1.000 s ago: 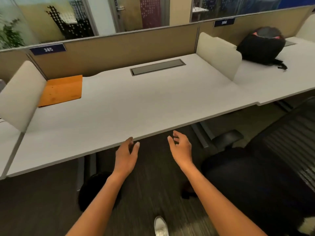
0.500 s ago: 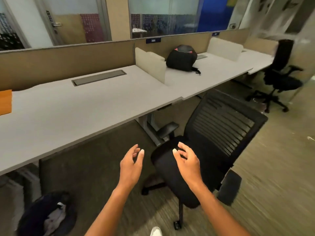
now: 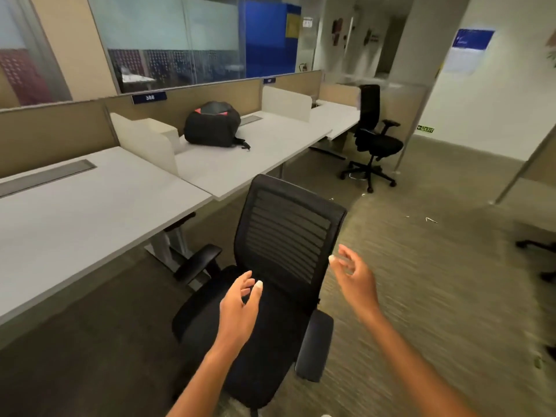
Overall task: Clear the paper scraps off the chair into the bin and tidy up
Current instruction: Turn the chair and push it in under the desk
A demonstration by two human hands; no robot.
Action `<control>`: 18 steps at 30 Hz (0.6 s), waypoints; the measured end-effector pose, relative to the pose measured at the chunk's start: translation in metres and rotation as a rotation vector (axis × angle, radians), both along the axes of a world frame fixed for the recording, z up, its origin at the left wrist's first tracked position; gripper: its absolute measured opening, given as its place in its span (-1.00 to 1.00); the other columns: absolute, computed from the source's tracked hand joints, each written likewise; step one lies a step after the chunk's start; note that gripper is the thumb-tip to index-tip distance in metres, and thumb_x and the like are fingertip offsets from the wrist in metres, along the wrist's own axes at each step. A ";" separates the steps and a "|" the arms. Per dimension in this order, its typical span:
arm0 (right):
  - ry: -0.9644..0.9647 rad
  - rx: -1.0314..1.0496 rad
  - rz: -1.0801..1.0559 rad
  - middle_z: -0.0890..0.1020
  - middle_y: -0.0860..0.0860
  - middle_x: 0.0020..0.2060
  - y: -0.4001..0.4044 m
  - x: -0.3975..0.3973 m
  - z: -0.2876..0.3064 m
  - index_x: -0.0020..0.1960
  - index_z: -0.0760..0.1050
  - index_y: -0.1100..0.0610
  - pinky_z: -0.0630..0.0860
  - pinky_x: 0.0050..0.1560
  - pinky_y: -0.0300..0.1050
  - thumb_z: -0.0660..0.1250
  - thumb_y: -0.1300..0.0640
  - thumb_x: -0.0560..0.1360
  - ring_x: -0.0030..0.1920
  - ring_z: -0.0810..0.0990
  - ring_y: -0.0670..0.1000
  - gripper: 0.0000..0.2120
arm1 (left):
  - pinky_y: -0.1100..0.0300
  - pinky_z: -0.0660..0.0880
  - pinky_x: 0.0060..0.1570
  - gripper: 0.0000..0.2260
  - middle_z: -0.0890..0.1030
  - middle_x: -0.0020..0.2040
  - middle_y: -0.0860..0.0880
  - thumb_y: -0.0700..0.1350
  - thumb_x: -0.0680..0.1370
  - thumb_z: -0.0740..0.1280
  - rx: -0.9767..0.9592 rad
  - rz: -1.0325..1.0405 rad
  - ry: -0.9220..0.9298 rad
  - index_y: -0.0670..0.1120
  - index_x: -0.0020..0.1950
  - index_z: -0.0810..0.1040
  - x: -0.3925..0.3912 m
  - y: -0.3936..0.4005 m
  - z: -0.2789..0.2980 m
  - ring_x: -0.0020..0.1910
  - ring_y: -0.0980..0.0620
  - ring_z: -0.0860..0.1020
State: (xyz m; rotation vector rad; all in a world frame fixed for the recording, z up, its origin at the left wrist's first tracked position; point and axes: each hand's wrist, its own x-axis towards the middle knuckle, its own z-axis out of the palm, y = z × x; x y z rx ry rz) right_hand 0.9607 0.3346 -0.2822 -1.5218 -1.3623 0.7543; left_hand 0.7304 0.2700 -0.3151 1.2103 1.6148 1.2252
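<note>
Head view looks down on a black office chair (image 3: 270,284) pulled out from the white desk (image 3: 90,218). Left hand (image 3: 240,308) hovers over the seat with fingers loosely spread, holding nothing. Right hand (image 3: 355,284) hangs beside the mesh backrest, fingers relaxed and apart, also empty. Small pale scraps (image 3: 430,220) lie on the carpet well beyond. A black backpack (image 3: 212,124) rests on the next desk.

The near chair (image 3: 288,236) is black, its mesh back ribbed in horizontal bands; the far chair (image 3: 373,136) is black too. The backpack (image 3: 212,126) is black with red trim, on a pale grey-white desk (image 3: 90,206), over olive streaked carpet (image 3: 436,281)
</note>
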 end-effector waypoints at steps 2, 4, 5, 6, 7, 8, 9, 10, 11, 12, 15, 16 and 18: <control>-0.037 0.005 0.001 0.54 -0.05 0.29 0.040 0.035 0.000 0.38 0.41 0.03 0.48 0.17 -0.15 0.32 -0.02 0.54 0.19 0.55 -0.07 -0.57 | 0.30 0.43 0.10 -0.59 0.55 0.18 0.14 0.06 0.56 0.29 -0.006 -0.033 0.009 0.08 0.40 0.39 0.033 0.039 -0.005 0.16 0.20 0.51; -0.065 0.000 0.017 0.53 -0.05 0.29 0.087 0.068 -0.001 0.39 0.40 0.03 0.50 0.18 -0.11 0.32 -0.03 0.54 0.17 0.54 -0.08 -0.55 | 0.31 0.43 0.09 -0.58 0.55 0.20 0.12 0.05 0.55 0.30 -0.019 -0.054 0.026 0.08 0.40 0.39 0.068 0.084 -0.011 0.17 0.19 0.51; -0.074 -0.003 0.028 0.53 -0.05 0.29 0.108 0.079 -0.002 0.39 0.39 0.03 0.52 0.20 -0.08 0.32 -0.04 0.54 0.17 0.54 -0.08 -0.55 | 0.30 0.42 0.10 -0.58 0.55 0.21 0.11 0.05 0.55 0.31 -0.027 -0.066 0.036 0.07 0.40 0.39 0.081 0.103 -0.011 0.17 0.18 0.51; -0.083 -0.003 0.044 0.53 -0.04 0.29 0.134 0.093 -0.004 0.39 0.38 0.02 0.53 0.21 -0.04 0.31 -0.05 0.53 0.17 0.54 -0.08 -0.55 | 0.29 0.42 0.11 -0.58 0.55 0.22 0.08 0.05 0.55 0.31 -0.034 -0.073 0.050 0.07 0.40 0.39 0.099 0.127 -0.012 0.18 0.16 0.51; -0.096 0.001 0.060 0.53 -0.04 0.28 0.160 0.104 -0.006 0.39 0.38 0.02 0.53 0.21 -0.02 0.31 -0.05 0.53 0.17 0.54 -0.08 -0.54 | 0.27 0.42 0.13 -0.58 0.54 0.24 0.06 0.05 0.54 0.32 -0.041 -0.078 0.072 0.06 0.40 0.39 0.115 0.150 -0.013 0.18 0.16 0.50; -0.111 0.012 0.077 0.53 -0.03 0.28 0.187 0.113 -0.008 0.39 0.39 0.03 0.53 0.20 -0.05 0.32 -0.05 0.53 0.16 0.54 -0.08 -0.55 | 0.25 0.42 0.16 -0.57 0.54 0.25 0.04 0.05 0.54 0.32 -0.042 -0.078 0.097 0.05 0.40 0.39 0.131 0.174 -0.014 0.19 0.15 0.49; -0.125 0.022 0.093 0.53 -0.02 0.27 0.214 0.122 -0.011 0.38 0.40 0.03 0.52 0.17 -0.10 0.32 -0.05 0.53 0.14 0.54 -0.09 -0.55 | 0.22 0.42 0.20 -0.56 0.53 0.27 0.02 0.05 0.54 0.32 -0.044 -0.073 0.119 0.03 0.41 0.39 0.146 0.198 -0.014 0.21 0.14 0.48; -0.143 0.031 0.106 0.53 -0.02 0.26 0.236 0.127 -0.014 0.36 0.42 0.04 0.50 0.13 -0.16 0.32 -0.05 0.52 0.12 0.53 -0.11 -0.56 | 0.16 0.43 0.25 -0.55 0.52 0.28 0.00 0.05 0.54 0.32 -0.047 -0.064 0.141 0.01 0.41 0.39 0.159 0.218 -0.012 0.23 0.11 0.47; -0.163 0.034 0.124 0.54 -0.03 0.26 0.260 0.133 -0.016 0.35 0.43 0.05 0.48 0.09 -0.20 0.33 -0.05 0.52 0.10 0.53 -0.12 -0.57 | 0.10 0.42 0.30 -0.54 0.51 0.29 -0.02 0.05 0.54 0.32 -0.057 -0.049 0.163 0.00 0.41 0.38 0.172 0.240 -0.011 0.26 0.07 0.46; -0.183 0.030 0.144 0.54 -0.03 0.25 0.283 0.137 -0.019 0.34 0.44 0.05 0.45 0.06 -0.22 0.32 -0.06 0.52 0.09 0.53 -0.12 -0.58 | 0.05 0.40 0.34 -0.53 0.49 0.31 -0.03 0.06 0.54 0.32 -0.072 -0.037 0.184 -0.02 0.42 0.37 0.185 0.260 -0.011 0.29 0.04 0.44; -0.229 0.007 0.218 0.56 -0.01 0.21 0.345 0.142 -0.027 0.30 0.47 0.07 0.48 0.06 -0.18 0.33 -0.06 0.51 0.06 0.56 -0.08 -0.60 | 0.09 0.31 0.40 -0.46 0.41 0.39 -0.11 0.08 0.55 0.29 -0.094 -0.039 0.258 -0.10 0.47 0.28 0.218 0.313 -0.011 0.39 -0.02 0.36; -0.240 -0.013 0.248 0.57 0.00 0.19 0.365 0.141 -0.029 0.29 0.48 0.07 0.52 0.08 -0.13 0.33 -0.05 0.51 0.06 0.57 -0.06 -0.60 | 0.10 0.27 0.41 -0.42 0.37 0.42 -0.14 0.08 0.55 0.29 -0.109 -0.043 0.278 -0.13 0.49 0.24 0.228 0.330 -0.013 0.42 -0.05 0.32; -0.252 -0.065 0.309 0.59 0.01 0.15 0.400 0.136 -0.033 0.29 0.49 0.08 0.53 0.11 -0.08 0.33 -0.06 0.51 0.06 0.59 -0.03 -0.60 | 0.06 0.21 0.44 -0.32 0.26 0.48 -0.19 0.12 0.54 0.28 -0.160 -0.045 0.299 -0.17 0.52 0.12 0.245 0.359 -0.019 0.48 -0.10 0.22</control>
